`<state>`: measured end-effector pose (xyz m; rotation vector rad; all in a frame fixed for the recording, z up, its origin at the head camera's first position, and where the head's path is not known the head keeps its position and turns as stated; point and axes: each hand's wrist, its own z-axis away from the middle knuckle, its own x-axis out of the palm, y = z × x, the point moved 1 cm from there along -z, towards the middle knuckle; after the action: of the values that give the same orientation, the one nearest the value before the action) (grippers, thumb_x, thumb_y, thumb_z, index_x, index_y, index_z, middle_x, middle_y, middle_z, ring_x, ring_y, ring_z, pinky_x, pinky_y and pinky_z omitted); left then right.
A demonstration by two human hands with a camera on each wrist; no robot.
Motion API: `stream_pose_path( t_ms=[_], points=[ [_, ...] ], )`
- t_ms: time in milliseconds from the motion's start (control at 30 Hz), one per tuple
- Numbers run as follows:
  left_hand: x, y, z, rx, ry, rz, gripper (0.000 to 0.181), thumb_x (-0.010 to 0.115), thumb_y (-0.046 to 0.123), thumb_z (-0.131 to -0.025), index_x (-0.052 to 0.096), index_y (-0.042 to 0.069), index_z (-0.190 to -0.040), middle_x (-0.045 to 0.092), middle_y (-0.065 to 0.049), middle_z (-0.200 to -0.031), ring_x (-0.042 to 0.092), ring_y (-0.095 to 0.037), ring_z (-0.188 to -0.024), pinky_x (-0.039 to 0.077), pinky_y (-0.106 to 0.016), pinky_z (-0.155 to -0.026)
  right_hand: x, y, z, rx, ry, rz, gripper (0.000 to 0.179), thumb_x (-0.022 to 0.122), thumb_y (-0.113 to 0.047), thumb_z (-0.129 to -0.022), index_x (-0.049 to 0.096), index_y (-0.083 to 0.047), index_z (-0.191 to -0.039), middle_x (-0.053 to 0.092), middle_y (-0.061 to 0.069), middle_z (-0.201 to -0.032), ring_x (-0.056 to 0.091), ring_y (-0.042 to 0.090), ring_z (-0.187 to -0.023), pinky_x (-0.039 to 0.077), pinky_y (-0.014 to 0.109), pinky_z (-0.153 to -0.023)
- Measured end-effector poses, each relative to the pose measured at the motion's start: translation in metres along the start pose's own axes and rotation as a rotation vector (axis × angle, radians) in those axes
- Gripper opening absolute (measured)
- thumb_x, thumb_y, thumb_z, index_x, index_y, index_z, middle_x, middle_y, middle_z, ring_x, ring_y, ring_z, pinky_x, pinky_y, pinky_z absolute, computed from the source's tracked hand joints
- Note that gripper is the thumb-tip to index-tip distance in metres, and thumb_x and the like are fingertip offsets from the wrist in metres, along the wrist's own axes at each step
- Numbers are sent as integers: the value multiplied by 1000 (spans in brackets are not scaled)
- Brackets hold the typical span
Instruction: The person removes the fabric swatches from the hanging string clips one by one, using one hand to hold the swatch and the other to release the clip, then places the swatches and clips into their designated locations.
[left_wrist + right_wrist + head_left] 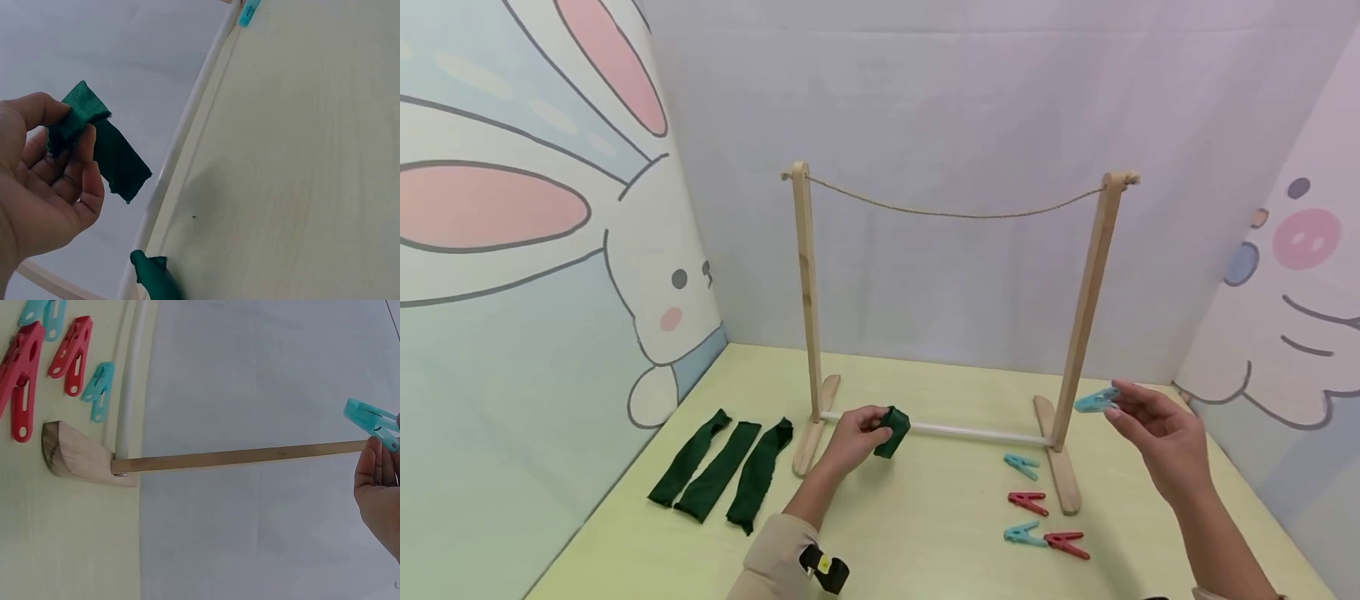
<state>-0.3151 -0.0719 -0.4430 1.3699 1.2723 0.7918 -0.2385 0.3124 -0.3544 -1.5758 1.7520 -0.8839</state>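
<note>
My left hand (855, 437) pinches a dark green cloth strip (892, 431) between thumb and fingers, in front of the stand's low white bar (962, 432). In the left wrist view the cloth (122, 159) is folded over at the fingertips and its free end hangs down. On the right, my right hand (1165, 433) holds a light blue clothespin (1096, 400) between thumb and fingertips, raised beside the right wooden post (1086, 317). The same clothespin (369, 419) shows at the edge of the right wrist view, nose pointing away from the palm.
Three green cloth strips (718, 471) lie side by side at the left. Several blue and red clothespins (1028, 501) lie near the right foot (1063, 479) of the stand. A sagging rope (955, 215) spans the tops of the two posts. Painted walls enclose the table (925, 517).
</note>
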Motion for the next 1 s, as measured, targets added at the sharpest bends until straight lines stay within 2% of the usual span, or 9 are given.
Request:
stream_pose_path(
  t_ms=[100, 167, 333, 500, 600, 700, 833, 1000],
  points=[
    [-1, -10, 1, -34, -4, 15, 30, 62, 0, -85, 60, -9, -113, 64, -9, -87, 57, -13, -78, 49, -29, -69, -3, 3, 6, 32, -9, 72, 33, 59, 16, -82, 55, 13, -115, 64, 1, -92, 61, 5, -81, 49, 15, -68],
    [-4, -10, 5, -60, 3, 27, 31, 61, 0, -85, 59, -10, -115, 64, -10, -90, 56, -14, -80, 49, -30, -70, -3, 5, 10, 45, -22, 99, 32, 60, 15, -83, 56, 13, -115, 64, 1, -93, 61, 5, -81, 49, 15, -68],
    [-12, 4, 20, -102, 38, 21, 32, 58, -2, -86, 56, -13, -116, 62, -16, -94, 54, -15, -81, 47, -29, -70, -4, 11, 19, 74, -52, 120, 32, 61, 13, -83, 55, 13, -115, 65, 2, -93, 60, 6, -80, 49, 16, -67],
    [-13, 10, 31, -148, 14, 33, 32, 57, -3, -87, 54, -15, -116, 59, -12, -85, 51, -14, -74, 44, -27, -64, -8, 15, 28, 143, -64, 183, 30, 61, 9, -85, 57, 9, -114, 65, -2, -91, 60, 5, -79, 50, 17, -67],
    [-12, 4, 35, -183, -12, 68, 33, 56, -3, -88, 52, -16, -118, 56, -7, -81, 50, -14, -70, 44, -30, -62, -11, 17, 31, 182, -108, 205, 28, 59, 6, -88, 58, 5, -116, 64, -2, -92, 61, 6, -80, 49, 17, -70],
    [-11, -8, 36, -208, -28, 95, 33, 56, -2, -88, 51, -15, -118, 56, -3, -78, 50, -14, -66, 46, -32, -60, -14, 18, 32, 198, -157, 264, 28, 56, 2, -91, 57, 4, -119, 63, -3, -93, 60, 5, -81, 48, 16, -73],
    [-11, -23, 36, -227, -40, 104, 34, 58, 2, -89, 52, -13, -119, 57, -2, -77, 52, -13, -64, 48, -31, -60, -15, 21, 36, 213, -183, 339, 28, 57, -1, -92, 58, 2, -120, 63, -3, -94, 60, 4, -81, 48, 17, -71],
    [-12, -26, 44, -246, -73, 103, 38, 59, 3, -88, 52, -12, -122, 59, -3, -76, 50, -13, -60, 47, -30, -59, -16, 26, 43, 253, -188, 294, 26, 59, 1, -90, 60, 0, -116, 63, -2, -94, 60, 5, -82, 50, 19, -70]
  ],
)
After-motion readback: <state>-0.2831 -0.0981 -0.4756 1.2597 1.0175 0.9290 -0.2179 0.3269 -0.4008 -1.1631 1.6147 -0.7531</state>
